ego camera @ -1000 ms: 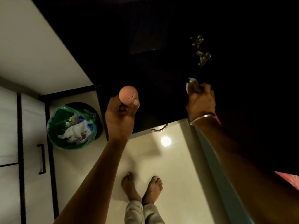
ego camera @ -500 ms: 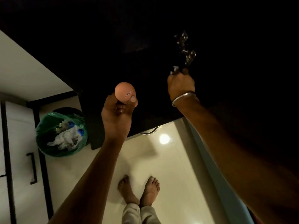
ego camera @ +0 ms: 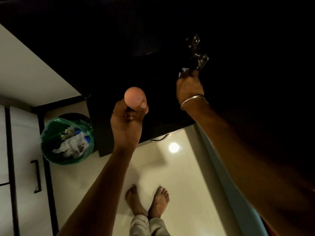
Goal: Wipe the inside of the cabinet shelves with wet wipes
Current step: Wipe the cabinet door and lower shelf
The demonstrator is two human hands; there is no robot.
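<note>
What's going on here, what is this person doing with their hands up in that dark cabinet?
A person stands barefoot at a dark cabinet. The right hand reaches up with a white wet wipe bunched in its fingers, just below a metal hinge. The left hand holds a round peach-coloured object with a small sticker. A green-lined bin with used wipes sits on the floor to the left.

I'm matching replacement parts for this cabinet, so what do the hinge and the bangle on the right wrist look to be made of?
The hinge looks like bright plated metal: it catches sharp glints against the dark cabinet interior. The bangle on the right hand also reads as polished silvery metal, a thin band with a bright highlight. The dim light leaves the exact alloys open.
</note>
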